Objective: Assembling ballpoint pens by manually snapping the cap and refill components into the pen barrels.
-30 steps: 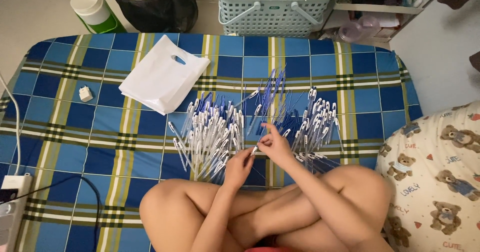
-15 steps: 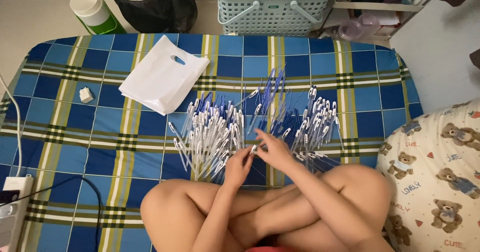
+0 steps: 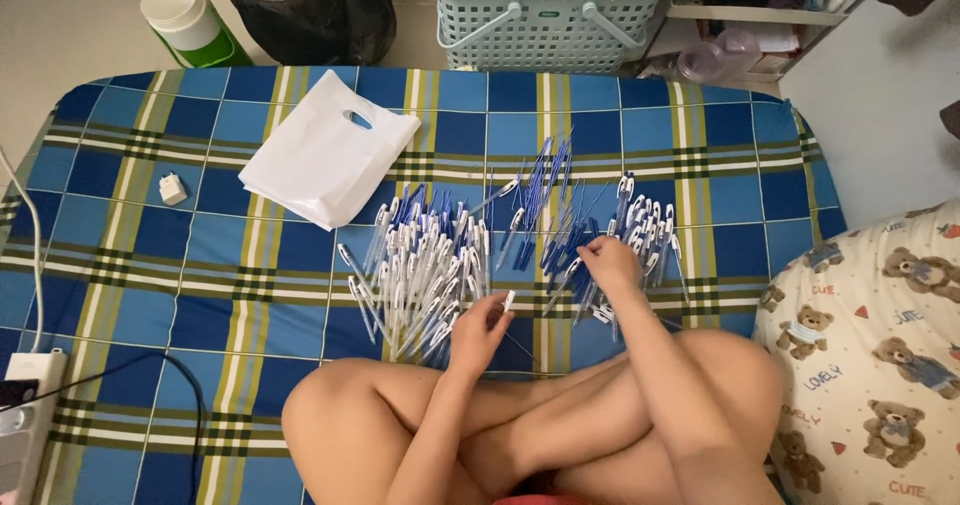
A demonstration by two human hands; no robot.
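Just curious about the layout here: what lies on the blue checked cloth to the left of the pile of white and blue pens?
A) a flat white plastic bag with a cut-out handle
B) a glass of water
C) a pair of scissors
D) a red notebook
A: the flat white plastic bag lies on the blue checked cloth, left of the pile of white and blue pens.

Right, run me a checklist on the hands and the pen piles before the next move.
1. Left hand holds a pen part: ok, a small white piece at its fingertips.
2. Right hand on the right pile of pen parts: ok.
3. Whether the right hand has gripped a piece: cannot tell.
4. White pen pile within reach: ok.
5. Blue refills apart from the white plastic bag: ok.
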